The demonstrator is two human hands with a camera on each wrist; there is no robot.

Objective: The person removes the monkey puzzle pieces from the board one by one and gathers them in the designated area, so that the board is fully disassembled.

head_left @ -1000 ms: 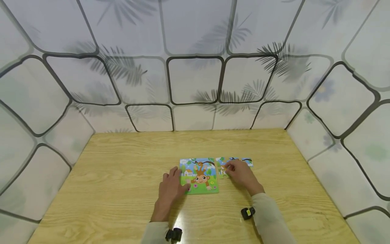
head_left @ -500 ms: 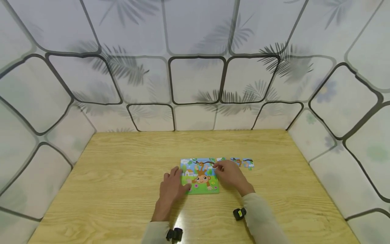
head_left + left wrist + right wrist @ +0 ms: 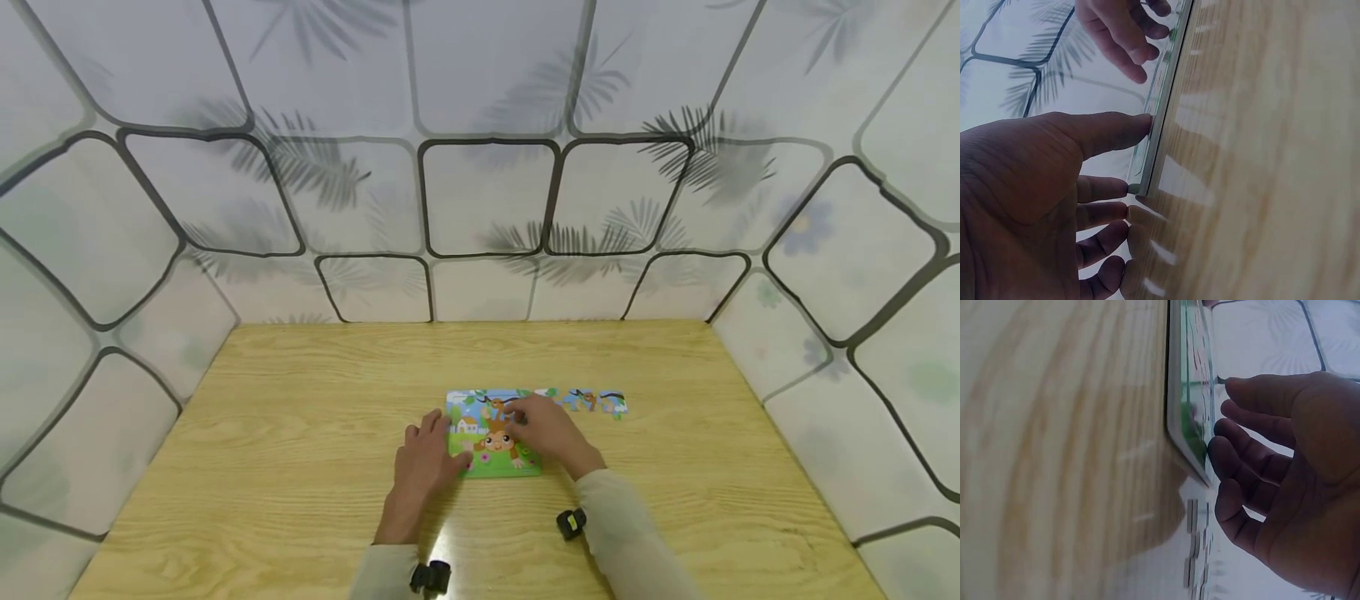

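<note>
The monkey picture puzzle board (image 3: pixel 487 467) lies flat on the table in the head view. My left hand (image 3: pixel 423 457) rests at its near left corner, thumb on the front part and fingers spread along the left side. In the left wrist view the straight thumb (image 3: pixel 1119 132) touches the board's edge (image 3: pixel 1163 119). My right hand (image 3: pixel 551 432) is over the board's right part, thumb and forefinger pinched on a small puzzle piece (image 3: pixel 1220 380) that the fingers mostly hide. Its other fingers curl loosely close to the board in the right wrist view.
Several flat puzzle pieces (image 3: pixel 590 401) lie in a row right of the board, partly behind the right hand. The wooden table (image 3: pixel 300 433) meets patterned fabric walls (image 3: pixel 480 200) at the back and sides.
My right hand has moved left from the loose pieces to above the board's right part, fingers pinched. The left hand stays at the board's corner.
</note>
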